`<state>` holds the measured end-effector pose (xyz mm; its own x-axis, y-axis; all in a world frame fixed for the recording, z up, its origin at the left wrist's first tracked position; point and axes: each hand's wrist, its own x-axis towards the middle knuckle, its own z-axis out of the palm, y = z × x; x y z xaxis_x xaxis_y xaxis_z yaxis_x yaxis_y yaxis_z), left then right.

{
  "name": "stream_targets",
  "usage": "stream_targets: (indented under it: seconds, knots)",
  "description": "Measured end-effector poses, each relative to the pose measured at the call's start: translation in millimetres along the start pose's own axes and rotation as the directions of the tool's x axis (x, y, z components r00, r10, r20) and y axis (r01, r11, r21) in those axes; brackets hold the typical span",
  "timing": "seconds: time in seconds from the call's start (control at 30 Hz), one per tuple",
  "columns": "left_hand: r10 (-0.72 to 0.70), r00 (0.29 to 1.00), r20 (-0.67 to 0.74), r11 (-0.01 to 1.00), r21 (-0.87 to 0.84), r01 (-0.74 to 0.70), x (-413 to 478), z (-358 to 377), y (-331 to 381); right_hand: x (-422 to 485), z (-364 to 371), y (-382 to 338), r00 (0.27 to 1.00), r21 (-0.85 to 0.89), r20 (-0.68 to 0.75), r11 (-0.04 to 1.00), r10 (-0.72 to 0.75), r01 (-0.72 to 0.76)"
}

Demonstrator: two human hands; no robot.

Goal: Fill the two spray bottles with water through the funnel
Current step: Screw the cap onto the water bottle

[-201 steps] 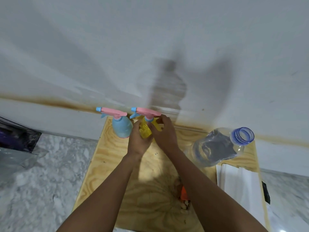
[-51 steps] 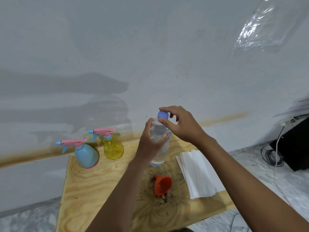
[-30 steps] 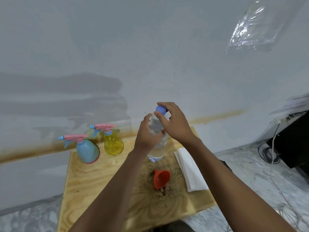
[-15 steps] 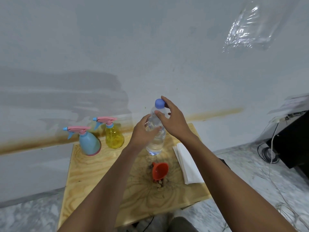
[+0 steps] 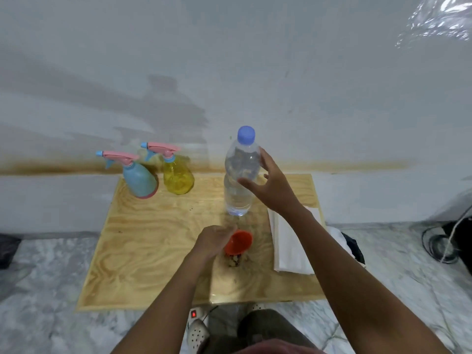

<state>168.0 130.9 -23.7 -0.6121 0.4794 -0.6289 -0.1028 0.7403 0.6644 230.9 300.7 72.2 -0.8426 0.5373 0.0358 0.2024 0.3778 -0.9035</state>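
Observation:
A clear water bottle (image 5: pixel 238 190) with a blue cap stands upright on the wooden board (image 5: pixel 143 251). My right hand (image 5: pixel 273 187) is against its right side, fingers spread, thumb across its front. The orange funnel (image 5: pixel 240 242) lies on its side in front of the bottle. My left hand (image 5: pixel 213 240) is beside it, fingertips at the funnel's left rim, not closed on it. The blue spray bottle (image 5: pixel 140 182) and the yellow spray bottle (image 5: pixel 178 178) stand at the board's back left, pink trigger heads on.
A folded white cloth (image 5: pixel 291 244) lies on the board's right side. The wall runs directly behind the board. On the marble floor are a power strip (image 5: pixel 196 314) near my feet, cables (image 5: pixel 439 244) at right and a dark bag (image 5: pixel 7 251) at left.
My left hand let go of the water bottle and dropped to the funnel. My right hand slid from the cap down to the bottle's side. The bottle now stands on the board.

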Motion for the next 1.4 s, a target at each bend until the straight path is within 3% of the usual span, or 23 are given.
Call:
stream_targets:
  seconds: [0.3,0.57,0.73,0.93,1.1,1.4]
  knots:
    - [-0.356,0.933,-0.051,0.935,-0.027,0.355,28,25,24,17,12,40,0.993,-0.015,0.104,0.999,0.053,-0.052]
    - [-0.283,0.959,0.001,0.956,0.081,0.282,42,21,33,23,18,50,0.997,0.016,0.078,0.999,0.029,-0.030]
    - [-0.316,0.946,-0.074,0.941,-0.151,0.302,44,18,17,29,24,47,0.995,0.065,0.078,0.996,0.056,-0.062]
    - [-0.244,0.954,-0.176,0.945,-0.264,0.193,44,18,-2,31,25,47,0.994,0.063,0.073,0.994,0.084,-0.089]
    - [-0.121,0.924,-0.362,0.921,-0.389,-0.032,38,12,-2,30,24,48,0.998,0.031,0.015,0.998,0.060,-0.060]
    - [0.135,0.774,-0.618,0.940,-0.167,-0.298,63,-27,7,46,19,38,0.988,-0.023,-0.152,1.000,-0.012,0.008]
